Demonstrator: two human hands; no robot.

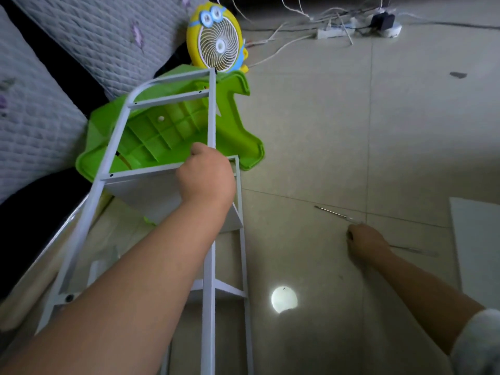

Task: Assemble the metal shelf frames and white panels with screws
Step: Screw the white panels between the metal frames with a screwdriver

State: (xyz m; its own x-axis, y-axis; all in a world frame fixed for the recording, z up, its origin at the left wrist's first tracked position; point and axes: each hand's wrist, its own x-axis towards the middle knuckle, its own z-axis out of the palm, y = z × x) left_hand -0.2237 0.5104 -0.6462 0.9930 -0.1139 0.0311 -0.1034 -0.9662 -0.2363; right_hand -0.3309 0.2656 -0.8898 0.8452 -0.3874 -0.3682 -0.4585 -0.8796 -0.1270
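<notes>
A white metal shelf frame (211, 109) stands tilted in front of me, with a white panel (151, 190) fixed between its rails at mid height. My left hand (205, 177) grips the frame's right upright rail where the panel meets it. On the tiled floor to the right lies a thin screwdriver (332, 212). My right hand (365, 243) is down on the floor over its handle end, fingers curled round it. Another white panel (476, 239) lies flat at the right edge.
A green plastic stool (167, 131) lies overturned behind the frame, with a yellow cartoon fan (216, 39) beyond it. A quilted mattress (40, 104) fills the left. Power strips and white cables (351, 28) sprawl at the top. A bright light spot (284, 299) reflects on the floor.
</notes>
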